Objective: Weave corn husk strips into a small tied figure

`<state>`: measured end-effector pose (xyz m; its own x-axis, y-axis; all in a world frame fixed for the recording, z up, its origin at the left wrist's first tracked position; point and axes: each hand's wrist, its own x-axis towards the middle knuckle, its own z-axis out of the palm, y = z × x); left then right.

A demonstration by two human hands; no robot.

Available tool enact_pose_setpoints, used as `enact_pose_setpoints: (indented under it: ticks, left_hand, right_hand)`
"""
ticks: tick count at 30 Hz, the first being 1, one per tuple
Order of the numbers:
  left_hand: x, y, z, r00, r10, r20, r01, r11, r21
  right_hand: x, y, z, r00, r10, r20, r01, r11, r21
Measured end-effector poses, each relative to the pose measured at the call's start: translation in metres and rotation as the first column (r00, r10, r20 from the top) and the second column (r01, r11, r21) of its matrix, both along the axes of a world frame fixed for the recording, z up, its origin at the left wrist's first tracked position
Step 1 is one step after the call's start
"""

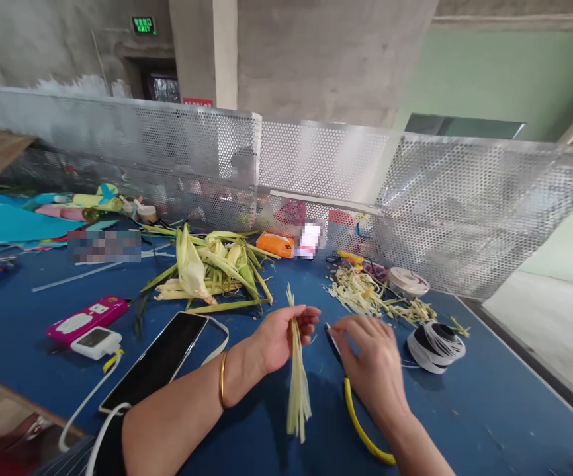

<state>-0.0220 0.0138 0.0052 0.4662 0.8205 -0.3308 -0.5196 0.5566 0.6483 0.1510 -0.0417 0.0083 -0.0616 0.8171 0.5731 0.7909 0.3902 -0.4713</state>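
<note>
My left hand [282, 334] is closed in a pinch on a bundle of pale green leaf strips [298, 387], which stick up above the fingers and hang down toward me. My right hand [372, 367] lies over yellow-handled scissors [360, 426] on the blue table [489, 410], fingers curled around the upper part, the blade tip showing just left of the fingers. A gold bangle [223, 379] is on my left wrist.
A pile of corn husks [212, 268] lies behind my hands, with cut strip scraps [370, 294] to the right. A roll of white tape [435, 345], a phone [160, 360], a pink power bank [88, 317] and an orange box [275, 244] sit around. A perforated metal screen [346, 172] closes the far edge.
</note>
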Motion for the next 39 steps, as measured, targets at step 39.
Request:
enact_pose_setpoints:
  ticks: [39]
  left_hand:
    - [0.004,0.0,-0.011,0.973,-0.221,0.073,0.229,0.963,-0.142]
  right_hand:
    - [0.008,0.008,-0.005,0.477,-0.14,-0.868,-0.336,0.883,-0.327]
